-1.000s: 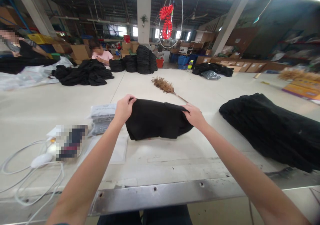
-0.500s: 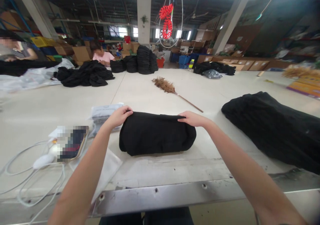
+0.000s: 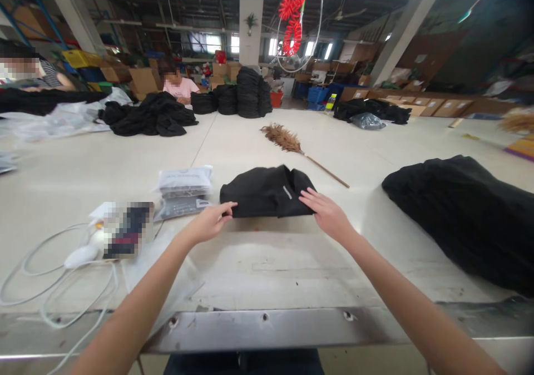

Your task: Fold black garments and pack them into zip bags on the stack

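Observation:
A folded black garment (image 3: pixel 258 194) with a small pale label on its right part is between my hands, its near edge raised off the table with a shadow under it. What kind of garment it is, I cannot tell. My left hand (image 3: pixel 212 221) pinches its near left corner between thumb and fingers. At the near right corner, my right hand (image 3: pixel 329 212) grips it with long fingers laid over the cloth; the thumb is hidden. Left of the garment lies a small stack of clear plastic packets (image 3: pixel 186 183) with dark contents.
On the left are a phone (image 3: pixel 129 230), a white cable (image 3: pixel 31 252) and a thin clear plastic bag (image 3: pixel 167 277). A feather duster (image 3: pixel 283 138) lies beyond the garment. A large black cloth heap (image 3: pixel 454 213) fills the right. Two people sit across the table near black piles (image 3: pixel 150 113).
The garment has tipped away from me and moved slightly farther off, with the label now showing. Both hands went from its top edge to its near lower edge. The view shifted a little.

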Tool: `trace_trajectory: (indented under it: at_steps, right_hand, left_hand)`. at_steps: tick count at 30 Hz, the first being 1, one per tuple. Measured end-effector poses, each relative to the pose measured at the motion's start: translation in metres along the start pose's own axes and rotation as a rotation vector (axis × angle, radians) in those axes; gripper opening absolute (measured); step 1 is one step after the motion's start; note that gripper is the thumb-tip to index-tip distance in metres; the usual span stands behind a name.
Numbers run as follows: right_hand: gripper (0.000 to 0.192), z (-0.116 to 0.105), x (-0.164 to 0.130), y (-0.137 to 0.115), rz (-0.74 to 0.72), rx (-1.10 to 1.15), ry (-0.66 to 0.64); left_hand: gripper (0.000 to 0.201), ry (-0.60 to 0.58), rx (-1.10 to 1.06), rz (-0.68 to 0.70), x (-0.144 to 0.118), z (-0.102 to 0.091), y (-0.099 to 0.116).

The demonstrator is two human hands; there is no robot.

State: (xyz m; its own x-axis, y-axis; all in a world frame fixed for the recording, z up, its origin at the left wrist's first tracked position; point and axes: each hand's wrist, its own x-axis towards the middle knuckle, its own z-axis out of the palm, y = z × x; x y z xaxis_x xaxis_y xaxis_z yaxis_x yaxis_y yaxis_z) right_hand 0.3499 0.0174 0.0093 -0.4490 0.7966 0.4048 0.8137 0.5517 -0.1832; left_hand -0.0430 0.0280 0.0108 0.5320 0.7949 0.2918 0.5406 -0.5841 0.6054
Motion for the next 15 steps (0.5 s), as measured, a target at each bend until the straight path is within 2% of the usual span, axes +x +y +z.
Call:
trace_trajectory:
  at_steps: [1,3,6,9,12,15]
  right_hand:
    - [0.069,0.011,-0.014,0.003,-0.022,-0.014,-0.102]
    - [0.070,0.031,-0.038,0.008,-0.048,-0.030,-0.228]
    - [0.070,0.046,-0.059,0.013,-0.006,-0.042,-0.228]
    - [0.069,0.047,-0.066,0.016,0.065,-0.067,-0.201]
    - [0.072,0.040,-0.065,0.016,0.128,-0.055,-0.216]
    - [0.068,0.026,-0.061,0.014,0.152,0.034,-0.286]
  left_hand:
    - [0.016,-0.083,0.010,-0.021,-0.010,0.003,-0.004]
    - [0.017,-0.158,0.039,-0.063,-0.021,0.008,-0.006]
    - [0.019,-0.159,0.084,-0.082,-0.022,0.015,-0.001]
    - [0.026,-0.093,0.031,-0.126,-0.010,0.030,-0.001]
    - [0.028,-0.014,0.023,-0.182,0.010,0.046,-0.012]
    - [0.024,-0.039,0.112,-0.189,0.037,0.053,-0.023]
